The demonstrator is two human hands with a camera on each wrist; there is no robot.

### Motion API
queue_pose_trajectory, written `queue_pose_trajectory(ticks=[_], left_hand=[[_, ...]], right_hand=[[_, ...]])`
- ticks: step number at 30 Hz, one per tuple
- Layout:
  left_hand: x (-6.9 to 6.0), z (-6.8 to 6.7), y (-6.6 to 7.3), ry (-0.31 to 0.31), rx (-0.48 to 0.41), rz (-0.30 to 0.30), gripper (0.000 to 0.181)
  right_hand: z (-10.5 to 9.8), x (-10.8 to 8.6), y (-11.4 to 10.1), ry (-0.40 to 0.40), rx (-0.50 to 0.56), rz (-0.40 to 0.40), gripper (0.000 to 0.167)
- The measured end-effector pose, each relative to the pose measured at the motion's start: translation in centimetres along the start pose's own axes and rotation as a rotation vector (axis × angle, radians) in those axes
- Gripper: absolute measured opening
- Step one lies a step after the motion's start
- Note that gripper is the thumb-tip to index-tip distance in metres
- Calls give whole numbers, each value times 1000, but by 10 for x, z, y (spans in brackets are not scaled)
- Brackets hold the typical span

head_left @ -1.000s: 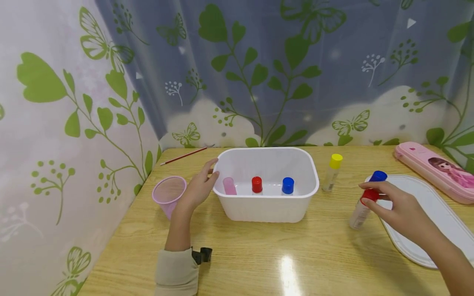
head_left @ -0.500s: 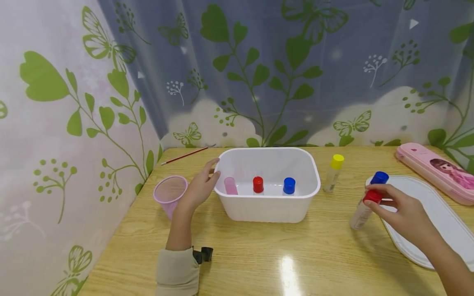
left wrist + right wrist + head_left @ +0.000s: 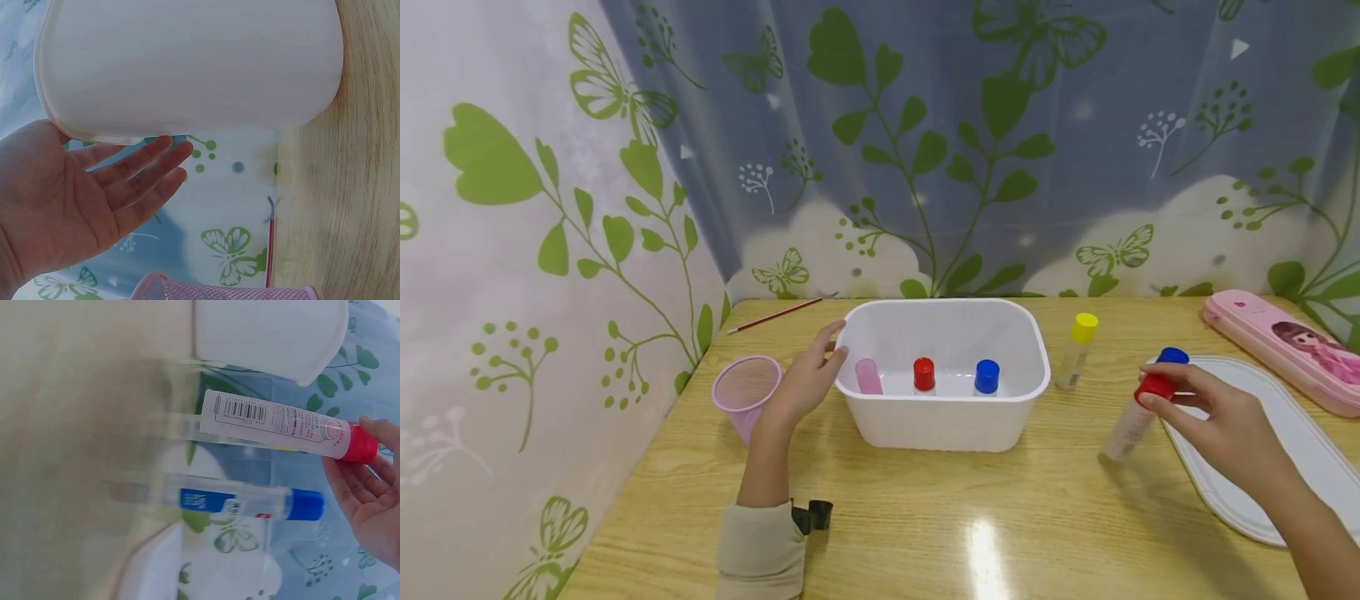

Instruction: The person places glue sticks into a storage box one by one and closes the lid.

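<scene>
My right hand [image 3: 1232, 425] pinches the red cap of a white-labelled glue stick [image 3: 275, 425], which tilts with its lower end to the left. A clear glue stick with a blue cap [image 3: 237, 500] stands just behind it, partly hidden in the head view. My left hand [image 3: 802, 379] touches the left rim of a white plastic bin [image 3: 936, 425], its fingers extended along the outside in the left wrist view; the thumb is mostly hidden there. Inside the bin are a red cap [image 3: 923, 375], a blue cap [image 3: 987, 377] and a pink translucent piece [image 3: 868, 377].
A yellow-capped glue stick [image 3: 1077, 350] stands right of the bin. A white tray or lid [image 3: 1262, 450] and a pink pencil case [image 3: 1285, 346] lie at the right. Left are a pink mesh cup [image 3: 747, 392] and a thin red brush [image 3: 775, 317]. Patterned curtains hang behind.
My right hand has shifted slightly, and the lower end of the red-capped glue stick has swung a little left, increasing its tilt. My left hand stays at the bin rim.
</scene>
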State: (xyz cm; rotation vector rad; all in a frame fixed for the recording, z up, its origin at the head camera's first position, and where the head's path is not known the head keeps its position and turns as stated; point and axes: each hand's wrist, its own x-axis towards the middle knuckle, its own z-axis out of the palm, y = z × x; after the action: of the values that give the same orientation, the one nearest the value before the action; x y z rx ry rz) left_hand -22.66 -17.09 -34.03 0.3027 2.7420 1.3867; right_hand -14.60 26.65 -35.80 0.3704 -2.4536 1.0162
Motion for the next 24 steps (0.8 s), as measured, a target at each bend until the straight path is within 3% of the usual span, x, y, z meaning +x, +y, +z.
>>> queue_pose_trajectory(ticks=[4,12,19,24], left_hand=[[0,0,0,5,7,2,49],[-1,0,1,2,10,-3,49],[0,0,1,4,15,-4,50],[0,0,0,9,24,11,50]], right_hand=[[-5,7,-11,18,-27,-27,32],[-14,25,-30,68,-24,-158,33],[-18,42,-47,76,-4,-144,34],[-18,54,-62,108,-30,-215,34]])
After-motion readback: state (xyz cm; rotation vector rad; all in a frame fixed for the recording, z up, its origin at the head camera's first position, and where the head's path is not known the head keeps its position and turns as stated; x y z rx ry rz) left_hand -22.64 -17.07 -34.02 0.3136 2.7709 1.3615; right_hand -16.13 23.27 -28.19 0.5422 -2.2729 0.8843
